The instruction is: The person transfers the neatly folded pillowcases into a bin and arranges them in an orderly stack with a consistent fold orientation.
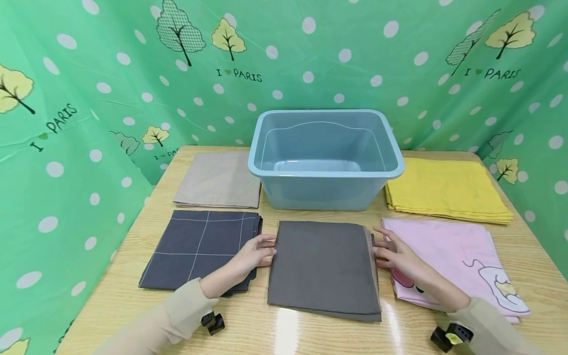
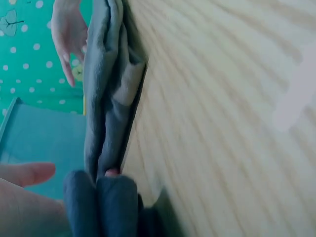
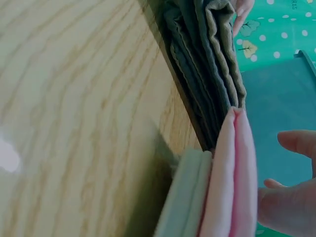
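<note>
A folded dark grey cloth (image 1: 326, 268) lies flat on the wooden table in front of me. At its left edge is my left hand (image 1: 253, 256), fingers loosely bent and fingertips right at the fold. My right hand (image 1: 401, 256) is at the opposite edge, thumb and fingers spread apart, its forearm over a folded pink cloth (image 1: 461, 246) with a cartoon print. Beneath the left hand's heel is a folded navy cloth (image 1: 182, 256) with white lines. In the right wrist view, the layered folds of the grey cloth (image 3: 197, 69) show beyond the pink one.
Behind the grey cloth stands a blue plastic tub (image 1: 326, 190) with its mouth upward. A folded beige cloth (image 1: 217, 180) lies to its left and a folded yellow cloth (image 1: 448, 190) to its right. A green dotted curtain (image 1: 310, 49) hangs close behind the table.
</note>
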`<state>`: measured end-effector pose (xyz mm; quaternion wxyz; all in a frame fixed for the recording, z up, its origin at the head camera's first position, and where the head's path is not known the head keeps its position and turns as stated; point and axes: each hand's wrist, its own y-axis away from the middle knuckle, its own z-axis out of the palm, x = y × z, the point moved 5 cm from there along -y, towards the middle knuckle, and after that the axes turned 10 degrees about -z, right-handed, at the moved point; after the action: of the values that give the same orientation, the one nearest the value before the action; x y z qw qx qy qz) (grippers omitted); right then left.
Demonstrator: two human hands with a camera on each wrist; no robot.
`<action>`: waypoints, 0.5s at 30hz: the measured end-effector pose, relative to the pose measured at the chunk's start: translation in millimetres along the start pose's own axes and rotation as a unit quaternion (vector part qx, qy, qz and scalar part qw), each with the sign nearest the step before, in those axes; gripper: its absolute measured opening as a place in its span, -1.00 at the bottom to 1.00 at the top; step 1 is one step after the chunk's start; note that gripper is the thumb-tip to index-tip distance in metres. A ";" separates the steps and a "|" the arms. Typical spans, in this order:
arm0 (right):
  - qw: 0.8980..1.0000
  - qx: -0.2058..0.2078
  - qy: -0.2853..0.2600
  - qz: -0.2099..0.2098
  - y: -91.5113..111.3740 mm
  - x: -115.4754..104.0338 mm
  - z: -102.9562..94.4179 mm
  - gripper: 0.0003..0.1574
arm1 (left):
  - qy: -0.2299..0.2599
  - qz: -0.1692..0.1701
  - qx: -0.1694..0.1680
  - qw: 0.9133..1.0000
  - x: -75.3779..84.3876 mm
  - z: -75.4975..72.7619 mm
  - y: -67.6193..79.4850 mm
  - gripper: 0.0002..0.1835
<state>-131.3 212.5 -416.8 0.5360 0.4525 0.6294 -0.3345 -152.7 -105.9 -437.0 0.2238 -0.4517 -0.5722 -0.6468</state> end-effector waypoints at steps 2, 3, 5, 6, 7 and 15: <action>1.000 0.003 -0.010 0.002 0.0 0.6 0.5 -0.20 | 0.014 -0.009 0.014 1.000 -1.5 1.2 -0.9 -0.55; 1.000 0.006 -0.016 0.007 -0.2 1.1 0.9 -0.20 | 0.019 -0.012 0.021 1.000 -2.0 1.4 -1.3 -0.56; 0.999 0.008 -0.028 0.016 -0.7 2.2 2.0 -0.20 | 0.024 -0.017 0.030 0.999 -3.2 1.7 -2.7 -0.57; 0.999 0.008 -0.032 0.022 -1.1 2.7 2.7 -0.20 | 0.023 -0.019 0.034 0.999 -3.6 1.8 -3.3 -0.57; 0.999 0.008 -0.037 0.027 -1.4 3.0 3.4 -0.20 | 0.024 -0.022 0.035 0.999 -3.9 2.1 -4.0 -0.57; 0.998 0.013 -0.025 0.050 -5.2 2.9 6.1 -0.19 | 0.018 -0.027 0.022 0.999 -3.5 7.3 -5.4 -0.52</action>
<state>-133.9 205.7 -421.2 0.5620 0.4817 0.5877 -0.3267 -152.9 -98.5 -443.3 0.2260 -0.4195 -0.5942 -0.6480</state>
